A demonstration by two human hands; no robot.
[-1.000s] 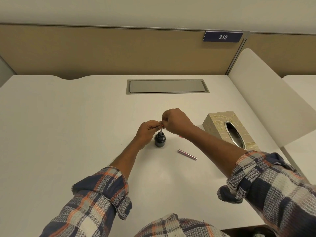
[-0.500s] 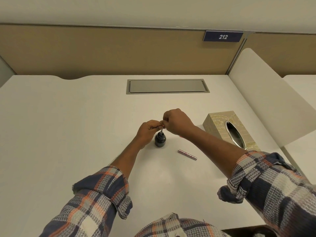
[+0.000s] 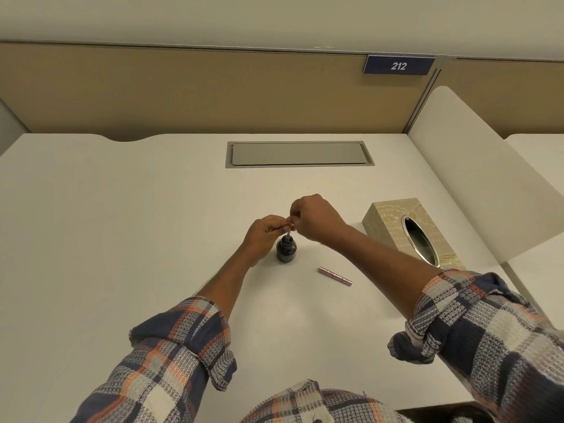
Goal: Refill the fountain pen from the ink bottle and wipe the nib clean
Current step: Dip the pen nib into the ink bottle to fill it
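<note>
A small dark ink bottle stands open on the white desk. A thin pen section stands nearly upright with its lower end in the bottle's mouth. My left hand pinches the pen from the left. My right hand grips its upper end from the right, fingers closed around it. The nib is hidden inside the bottle. A pinkish metallic pen barrel lies on the desk to the right of the bottle.
A beige tissue box with an oval metal-rimmed opening sits at the right. A grey cable hatch is set into the desk at the back. A white divider panel rises on the right, and a small red object peeks from under my right wrist.
Both hands stay at the pen over the bottle; my right hand has shifted very slightly. Nothing else has moved.
</note>
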